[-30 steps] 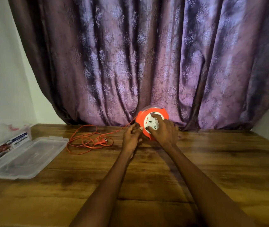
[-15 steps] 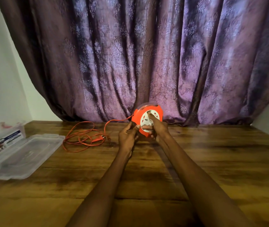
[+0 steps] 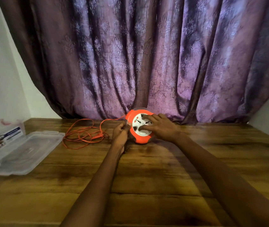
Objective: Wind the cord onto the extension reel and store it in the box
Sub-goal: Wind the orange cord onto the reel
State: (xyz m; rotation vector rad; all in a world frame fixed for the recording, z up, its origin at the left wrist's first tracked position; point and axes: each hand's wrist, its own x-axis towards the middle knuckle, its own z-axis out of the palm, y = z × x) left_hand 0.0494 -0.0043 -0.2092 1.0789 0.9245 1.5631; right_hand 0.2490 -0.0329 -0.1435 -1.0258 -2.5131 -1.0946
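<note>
At nine o'clock we see the clear box [image 3: 2, 128] and its lid [image 3: 24, 151]; the loose orange cord [image 3: 83, 135] lies toward eleven. Our left hand [image 3: 120, 133] pinches the cord beside the reel [image 3: 140, 126] at twelve; our right hand [image 3: 161, 126] rests spread on its face.

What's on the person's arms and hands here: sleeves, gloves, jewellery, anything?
Nothing that shows. Both forearms are bare from the bottom edge of the frame up to the wrists, with no sleeve in view. The left hand and right hand are bare too: no gloves, and no watch, band or ring that I can make out. The light is dim and the picture soft, so small items could be missed.
</note>
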